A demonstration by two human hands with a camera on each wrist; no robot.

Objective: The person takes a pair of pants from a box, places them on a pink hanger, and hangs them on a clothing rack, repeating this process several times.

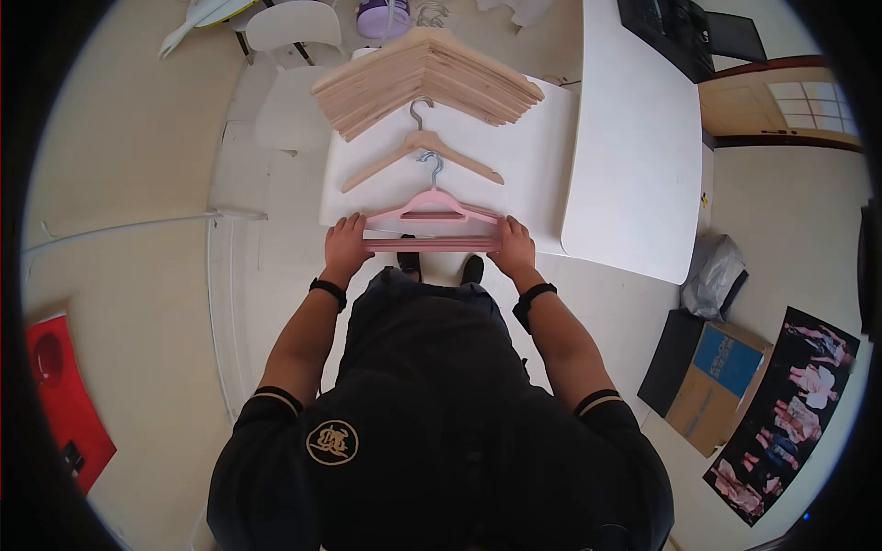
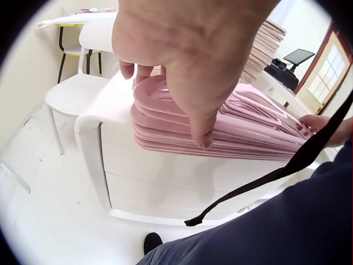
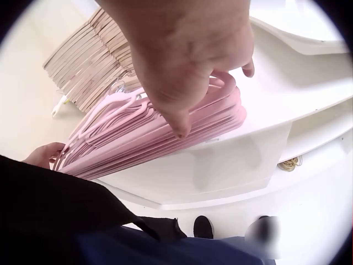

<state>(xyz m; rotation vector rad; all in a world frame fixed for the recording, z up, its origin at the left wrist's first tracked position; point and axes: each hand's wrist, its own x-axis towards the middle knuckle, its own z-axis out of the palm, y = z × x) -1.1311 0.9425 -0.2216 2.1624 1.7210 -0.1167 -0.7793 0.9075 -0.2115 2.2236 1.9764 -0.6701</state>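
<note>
1. Nearest, filling the bottom centre of the head view, is a person in a black shirt (image 1: 413,395), seen from above, both forearms stretched toward the middle of the frame.
2. The left hand (image 1: 345,242), left of centre, grips one end of a stack of pink hangers (image 1: 432,245). The left wrist view shows its thumb against the stack's near side and fingers over the rounded end; some fingers are hidden.
3. The right hand (image 1: 514,244), right of centre, holds the opposite end in a matching way, thumb on the near side, other fingers largely out of sight. Neither hand is spread wide; each is partly closed round its end.
4. The pink stack lies directly between the hands, at the near edge of a white table (image 1: 533,207). Its long axis runs left to right across the frame, from one hand to the other, so neither hand is nearer. Its metal hooks (image 1: 435,169) point toward the top.
5. Just above, in the upper centre, a single wooden hanger (image 1: 424,140) lies the same way round, close to the pink hooks; whether they touch, I cannot tell.
6. Beyond it, a thick, fanned stack of wooden hangers (image 1: 428,73) spans the table.
7. Farthest, at upper left, stands a white chair (image 1: 294,28).
</note>
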